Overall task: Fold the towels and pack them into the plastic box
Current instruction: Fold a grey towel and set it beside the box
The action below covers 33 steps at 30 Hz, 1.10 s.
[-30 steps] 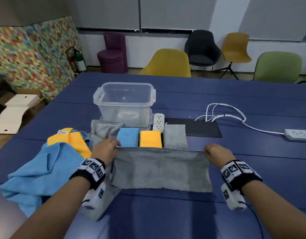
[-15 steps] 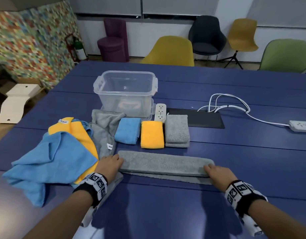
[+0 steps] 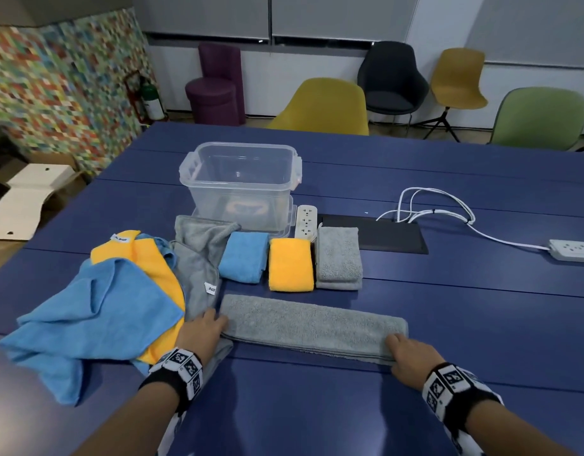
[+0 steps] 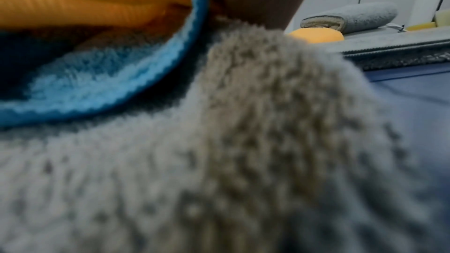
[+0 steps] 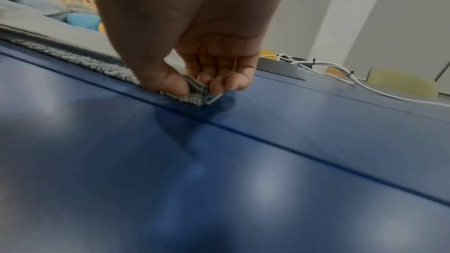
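Folded again since a second ago, the grey towel (image 3: 312, 325) now lies as a narrow strip on the worktop (image 3: 448, 307). Her right hand (image 3: 407, 357) pinches its near corner; the left hand (image 3: 201, 330) rests at the other end, grip hidden. It looks ready for crosswise folds. Behind three folded towels, the plastic box (image 3: 241, 182) holds no towels yet.
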Each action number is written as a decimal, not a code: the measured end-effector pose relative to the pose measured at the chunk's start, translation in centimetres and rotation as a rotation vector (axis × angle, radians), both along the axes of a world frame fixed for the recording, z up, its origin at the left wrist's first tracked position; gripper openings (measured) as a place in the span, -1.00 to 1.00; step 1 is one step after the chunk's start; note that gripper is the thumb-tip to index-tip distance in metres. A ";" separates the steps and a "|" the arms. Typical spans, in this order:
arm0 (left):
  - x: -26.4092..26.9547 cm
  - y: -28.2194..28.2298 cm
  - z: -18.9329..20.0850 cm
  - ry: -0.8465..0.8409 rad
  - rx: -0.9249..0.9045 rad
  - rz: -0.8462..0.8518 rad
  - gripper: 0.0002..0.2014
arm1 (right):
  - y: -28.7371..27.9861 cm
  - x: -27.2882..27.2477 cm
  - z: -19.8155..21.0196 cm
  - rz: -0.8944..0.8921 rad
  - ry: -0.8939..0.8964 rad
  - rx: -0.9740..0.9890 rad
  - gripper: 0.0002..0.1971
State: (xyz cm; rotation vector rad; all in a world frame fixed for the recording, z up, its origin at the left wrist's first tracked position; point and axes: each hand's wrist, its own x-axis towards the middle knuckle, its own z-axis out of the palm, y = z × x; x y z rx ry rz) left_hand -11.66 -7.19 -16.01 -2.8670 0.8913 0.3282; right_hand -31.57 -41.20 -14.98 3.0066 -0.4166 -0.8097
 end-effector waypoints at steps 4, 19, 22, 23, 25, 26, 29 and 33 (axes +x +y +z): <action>0.6 0.4 -0.3 -0.077 -0.068 0.072 -0.52 | 1.1 2.2 0.2 0.040 -0.027 -0.100 -0.67; 1.1 1.2 2.5 -0.114 -0.132 0.048 -0.78 | -0.1 3.3 1.6 0.013 -0.240 -0.211 -0.59; 0.8 2.1 1.2 -0.065 -0.024 0.010 -0.70 | 0.7 2.7 0.3 0.048 -0.134 -0.196 -0.65; 0.5 2.3 1.0 -0.063 -0.029 -0.031 -0.65 | 0.8 2.5 0.0 0.050 -0.153 -0.214 -0.61; 0.6 2.4 0.6 -0.056 -0.070 -0.075 -0.57 | 0.8 2.3 -0.1 -0.012 -0.142 -0.182 -0.70; 0.8 2.5 0.4 -0.046 -0.079 -0.079 -0.56 | 0.6 2.2 -0.2 -0.050 -0.174 -0.182 -0.77; 1.1 2.5 -0.2 -0.032 -0.092 -0.108 -0.58 | 0.2 2.0 -0.2 -0.044 -0.114 -0.230 -0.71; 0.5 2.1 -0.5 -0.038 -0.067 -0.154 -0.57 | 0.2 1.8 -0.5 -0.039 -0.089 -0.209 -0.66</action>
